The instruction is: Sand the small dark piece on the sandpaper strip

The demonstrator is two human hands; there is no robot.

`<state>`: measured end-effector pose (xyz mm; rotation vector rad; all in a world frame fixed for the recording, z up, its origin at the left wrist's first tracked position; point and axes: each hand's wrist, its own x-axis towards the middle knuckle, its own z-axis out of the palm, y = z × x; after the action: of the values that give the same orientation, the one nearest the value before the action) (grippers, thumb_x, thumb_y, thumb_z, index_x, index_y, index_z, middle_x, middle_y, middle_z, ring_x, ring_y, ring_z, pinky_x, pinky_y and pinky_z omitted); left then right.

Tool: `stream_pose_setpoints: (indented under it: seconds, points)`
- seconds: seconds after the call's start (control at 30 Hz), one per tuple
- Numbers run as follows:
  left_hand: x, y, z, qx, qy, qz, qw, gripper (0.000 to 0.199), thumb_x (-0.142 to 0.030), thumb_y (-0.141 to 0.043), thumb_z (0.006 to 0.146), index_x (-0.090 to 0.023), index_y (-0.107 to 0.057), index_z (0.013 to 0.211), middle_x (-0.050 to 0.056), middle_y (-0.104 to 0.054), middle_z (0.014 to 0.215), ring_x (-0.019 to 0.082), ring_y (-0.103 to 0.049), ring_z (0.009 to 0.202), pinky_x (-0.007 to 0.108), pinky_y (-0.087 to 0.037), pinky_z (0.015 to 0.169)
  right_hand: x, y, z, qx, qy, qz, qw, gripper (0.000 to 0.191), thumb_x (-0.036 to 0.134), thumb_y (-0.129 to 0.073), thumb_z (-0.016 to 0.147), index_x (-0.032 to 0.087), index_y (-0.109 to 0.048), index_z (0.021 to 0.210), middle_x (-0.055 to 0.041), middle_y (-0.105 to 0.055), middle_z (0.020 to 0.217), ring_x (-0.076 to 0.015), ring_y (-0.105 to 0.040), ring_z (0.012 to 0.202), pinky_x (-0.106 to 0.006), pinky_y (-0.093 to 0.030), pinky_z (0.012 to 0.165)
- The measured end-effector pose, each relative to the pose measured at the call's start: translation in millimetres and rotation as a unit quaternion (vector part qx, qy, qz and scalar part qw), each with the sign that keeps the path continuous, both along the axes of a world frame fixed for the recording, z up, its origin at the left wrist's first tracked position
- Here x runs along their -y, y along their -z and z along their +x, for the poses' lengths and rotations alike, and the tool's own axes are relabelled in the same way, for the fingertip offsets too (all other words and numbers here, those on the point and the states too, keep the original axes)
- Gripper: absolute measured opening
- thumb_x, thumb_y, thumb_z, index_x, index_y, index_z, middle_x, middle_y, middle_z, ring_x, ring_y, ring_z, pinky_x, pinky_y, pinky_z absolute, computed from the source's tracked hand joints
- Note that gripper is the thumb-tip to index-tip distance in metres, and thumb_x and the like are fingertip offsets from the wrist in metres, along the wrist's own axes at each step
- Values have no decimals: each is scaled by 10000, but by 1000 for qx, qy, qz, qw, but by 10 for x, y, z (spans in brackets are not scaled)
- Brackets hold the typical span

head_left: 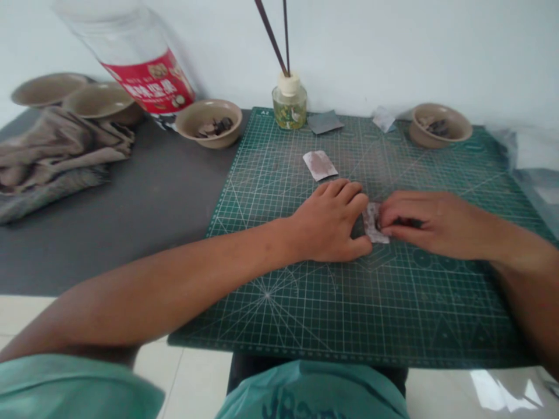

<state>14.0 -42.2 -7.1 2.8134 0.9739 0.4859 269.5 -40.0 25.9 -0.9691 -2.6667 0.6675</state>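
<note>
Right hand (437, 224) in a narrow pinch on a small sheet of sandpaper (371, 224), left hand (327, 221) curled just beside it, its hold unclear, with a possible slip onto the green cutting mat (437, 308) from too light a pinch.

This looks like a small home craft bench or hobby workshop: a green gridded cutting mat (279, 326) lies on a dark grey tabletop (131, 238), with a pale sandpaper scrap (320, 165) on the mat and tan ceramic bowls (208, 123) at upper left, before a plain white wall (393, 52) and above pale floor tiles (192, 384).
</note>
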Motion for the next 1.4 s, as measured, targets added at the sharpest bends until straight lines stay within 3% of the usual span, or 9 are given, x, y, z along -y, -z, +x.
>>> stream_pose_setpoints:
  seconds: [0.07, 0.23, 0.4, 0.53, 0.73, 0.9, 1.1, 1.27, 1.4]
  points:
    - [0, -3, 1, 3, 5, -1, 1000, 538, -528, -605, 992, -115, -628, 1335, 210, -622, 1555, 399, -540, 1475, 527, -420, 1287, 19, 10, -17, -7, -6, -10, 1000, 177, 373, -613, 1082, 289, -737, 989, -31, -762, 1000, -239, -737, 869, -382, -537, 773]
    - [1, -19, -1, -3, -5, -3, 1000, 507, -488, -612, 985, -112, -628, 1324, 220, -613, 1565, 404, -540, 1477, 541, -413, 1292, -33, 27, 16, -4, 64, 55, 996, 142, 351, -639, 1035, 281, -740, 963, -55, -757, 1003, -281, -723, 903, -420, -522, 804]
    - [1, -29, 1, -6, 5, -8, 1000, 496, -512, -607, 992, -128, -626, 1304, 218, -618, 1556, 396, -546, 1466, 544, -433, 1277, 7, 35, -11, -10, 14, -6, 1000, 164, 368, -627, 1064, 284, -736, 975, -39, -758, 996, -244, -728, 862, -385, -537, 777]
    - [-2, -32, 0, -6, 1, -2, 1000, 508, -498, -610, 989, -111, -631, 1317, 221, -619, 1548, 398, -540, 1472, 537, -420, 1288, -28, 40, -8, -8, 63, 66, 996, 167, 354, -610, 1057, 269, -727, 974, -62, -751, 1018, -278, -728, 930, -418, -533, 821]
    - [1, -29, 0, -12, 3, -5, 1000, 523, -514, -601, 999, -107, -629, 1327, 220, -610, 1563, 400, -541, 1470, 539, -429, 1281, 8, 5, 39, 3, -21, -26, 999, 167, 367, -629, 1073, 288, -748, 988, -23, -769, 973, -227, -731, 827, -364, -532, 743]
    - [-7, -16, -8, -8, 3, 2, 1000, 524, -495, -598, 1003, -98, -627, 1344, 213, -614, 1542, 394, -530, 1484, 522, -405, 1296, -40, 27, -47, 4, 47, 75, 996, 171, 338, -601, 1061, 267, -723, 964, -64, -757, 1019, -280, -735, 928, -415, -528, 807]
    - [-3, -8, -6, 0, 9, -3, 1000, 496, -516, -613, 993, -137, -631, 1312, 211, -618, 1553, 401, -546, 1471, 550, -429, 1276, -4, -2, 10, 3, -20, -20, 1000, 187, 381, -608, 1086, 298, -740, 982, -28, -778, 978, -239, -739, 841, -376, -549, 750]
    - [2, -17, -3, 2, 0, -1, 1000, 479, -483, -609, 989, -130, -628, 1312, 222, -618, 1546, 399, -551, 1459, 551, -426, 1278, -49, 28, 24, -7, 58, 67, 996, 154, 366, -628, 1049, 298, -741, 968, -54, -769, 1009, -286, -733, 923, -432, -550, 811]
    - [5, -20, -3, -4, 2, -6, 1000, 516, -515, -599, 995, -122, -627, 1329, 219, -606, 1568, 404, -532, 1484, 545, -415, 1287, -27, -12, 60, 6, -1, -19, 1000, 165, 381, -649, 1060, 300, -745, 951, -36, -767, 955, -250, -724, 822, -398, -551, 746]
